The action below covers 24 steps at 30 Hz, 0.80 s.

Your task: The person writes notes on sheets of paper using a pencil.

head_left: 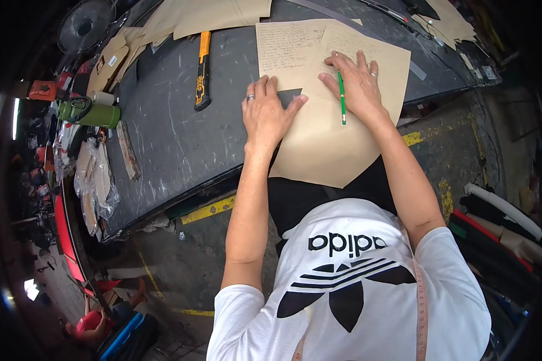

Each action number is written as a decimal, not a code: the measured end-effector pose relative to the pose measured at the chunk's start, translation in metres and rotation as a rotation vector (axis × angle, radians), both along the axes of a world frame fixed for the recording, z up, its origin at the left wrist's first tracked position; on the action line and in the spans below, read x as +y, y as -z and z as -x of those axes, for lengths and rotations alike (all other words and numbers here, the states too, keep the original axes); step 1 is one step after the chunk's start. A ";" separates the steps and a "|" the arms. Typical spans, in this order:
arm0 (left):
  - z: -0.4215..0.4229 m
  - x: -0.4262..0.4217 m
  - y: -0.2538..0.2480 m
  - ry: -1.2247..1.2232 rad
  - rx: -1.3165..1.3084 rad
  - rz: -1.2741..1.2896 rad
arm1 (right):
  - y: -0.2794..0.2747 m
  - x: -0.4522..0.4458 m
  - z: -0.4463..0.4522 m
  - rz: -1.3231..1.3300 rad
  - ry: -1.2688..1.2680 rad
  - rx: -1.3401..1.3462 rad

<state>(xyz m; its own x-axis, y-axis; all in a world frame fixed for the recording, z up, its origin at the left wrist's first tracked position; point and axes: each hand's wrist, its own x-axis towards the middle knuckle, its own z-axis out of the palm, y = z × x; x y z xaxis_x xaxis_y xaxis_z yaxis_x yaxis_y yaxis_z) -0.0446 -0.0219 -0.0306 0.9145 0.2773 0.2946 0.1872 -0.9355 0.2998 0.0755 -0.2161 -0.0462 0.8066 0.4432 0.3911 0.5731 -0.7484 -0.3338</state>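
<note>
My left hand lies flat, its thumb spread out over the edge of a brown paper sheet and a ring on one finger. Over the same sheet, my right hand holds a green pencil at the thumb and index finger, with the other fingers stretched out. Rows of handwriting cover the upper part of this sheet. Beneath it, a second brown sheet with handwriting shows at the upper left. The lower part of the top sheet hangs past the table edge towards my body.
On the dark, scratched table lies a yellow-and-black utility knife. Brown paper pieces lie at the back. A green flask and plastic-wrapped items are at the left. Another person in red is at the lower left.
</note>
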 end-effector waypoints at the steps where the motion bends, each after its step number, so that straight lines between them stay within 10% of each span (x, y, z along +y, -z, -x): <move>1: 0.001 0.000 0.000 0.004 0.022 0.003 | 0.002 -0.002 0.001 0.004 -0.010 0.009; 24: -0.014 0.018 -0.028 0.067 0.150 -0.007 | -0.015 0.000 -0.006 0.044 -0.083 0.087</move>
<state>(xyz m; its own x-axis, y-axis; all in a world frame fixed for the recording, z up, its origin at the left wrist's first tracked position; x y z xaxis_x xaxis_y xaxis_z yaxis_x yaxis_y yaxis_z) -0.0306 -0.0042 -0.0022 0.9648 0.2123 0.1549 0.1662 -0.9495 0.2663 0.0817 -0.2159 -0.0309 0.7964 0.5251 0.2999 0.6040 -0.7143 -0.3534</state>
